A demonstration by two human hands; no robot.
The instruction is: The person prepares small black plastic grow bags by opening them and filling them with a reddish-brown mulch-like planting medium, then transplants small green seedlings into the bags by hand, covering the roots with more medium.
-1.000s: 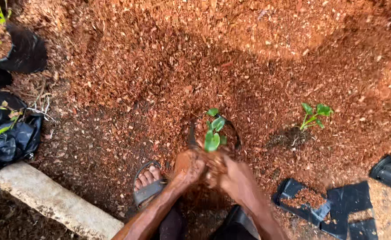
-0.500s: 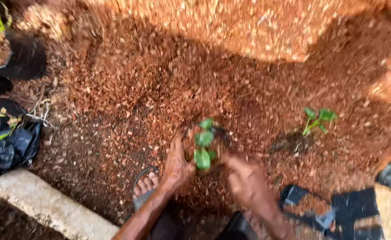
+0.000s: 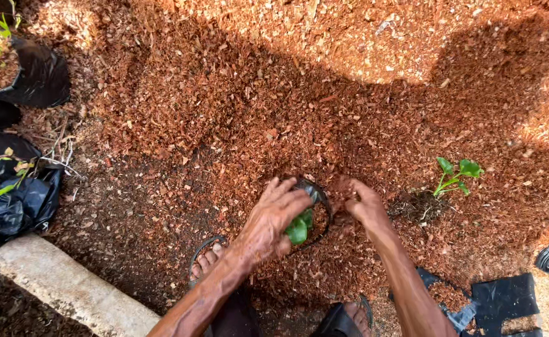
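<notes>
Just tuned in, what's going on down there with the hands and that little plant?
A person crouches over reddish mulch ground. The left hand covers a small green seedling sitting in a black bag rim, while the right hand presses mulch beside it. Another seedling stands planted to the right, and black nursery bags lie at the left.

Small green seedling (image 3: 299, 228) in a black grow bag (image 3: 317, 193), set in reddish-brown mulch.
It stands upright at six o'clock of the view, leaves partly hidden, bag rim open.

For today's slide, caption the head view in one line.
Left hand and right hand press around a potted seedling on red mulch.
</notes>
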